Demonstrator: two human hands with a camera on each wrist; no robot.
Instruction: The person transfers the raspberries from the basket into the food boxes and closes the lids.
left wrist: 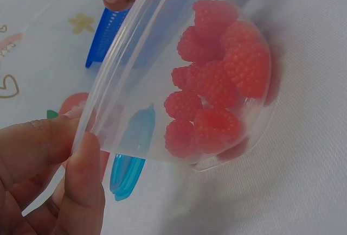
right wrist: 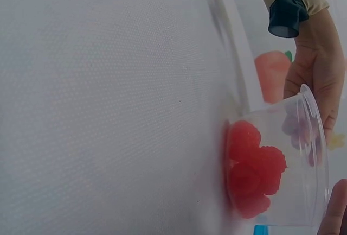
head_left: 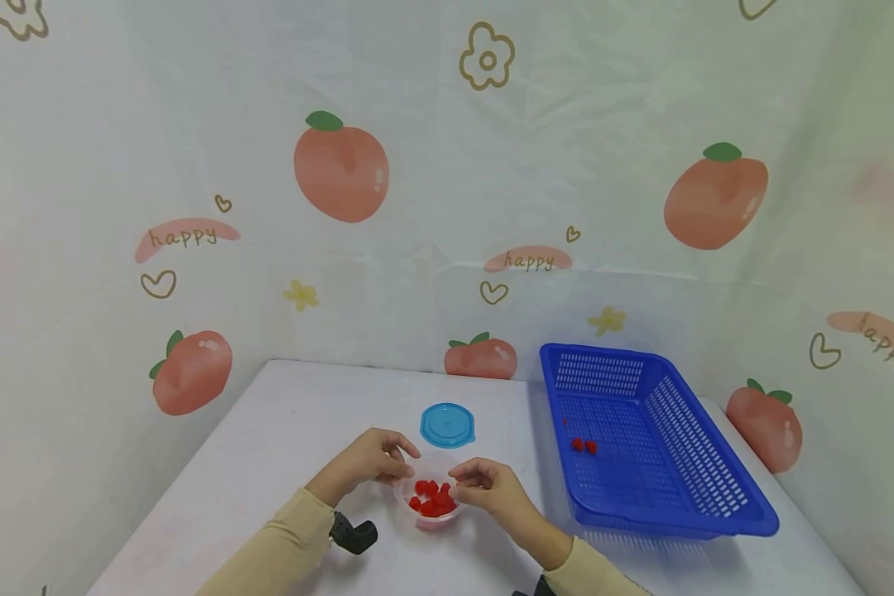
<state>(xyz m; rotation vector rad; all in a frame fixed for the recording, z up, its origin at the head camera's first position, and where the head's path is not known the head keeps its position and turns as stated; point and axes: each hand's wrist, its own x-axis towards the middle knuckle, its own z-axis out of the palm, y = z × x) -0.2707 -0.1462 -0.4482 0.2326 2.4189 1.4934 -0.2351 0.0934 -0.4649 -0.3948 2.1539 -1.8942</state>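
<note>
A clear plastic tub [left wrist: 162, 39] stands on the white table, with several red raspberries [left wrist: 214, 83] in its bottom. At the tub's left rim, my left hand [head_left: 372, 458] pinches the edge between thumb and fingers. My right hand [head_left: 495, 488] hovers by the opposite rim, thumb and fingers parted and nothing visible between them. In the right wrist view one of its fingertips [right wrist: 335, 205] shows right beside the rim. A blue plastic lid [head_left: 447, 425] lies on the table just beyond the tub.
To the right stands a large blue slotted basket [head_left: 678, 523], with a few small red berries [head_left: 591, 447] near its left side. A printed cloth [head_left: 417, 290] hangs behind the table. Black wrist-worn devices [head_left: 353, 534] sit at both sleeves.
</note>
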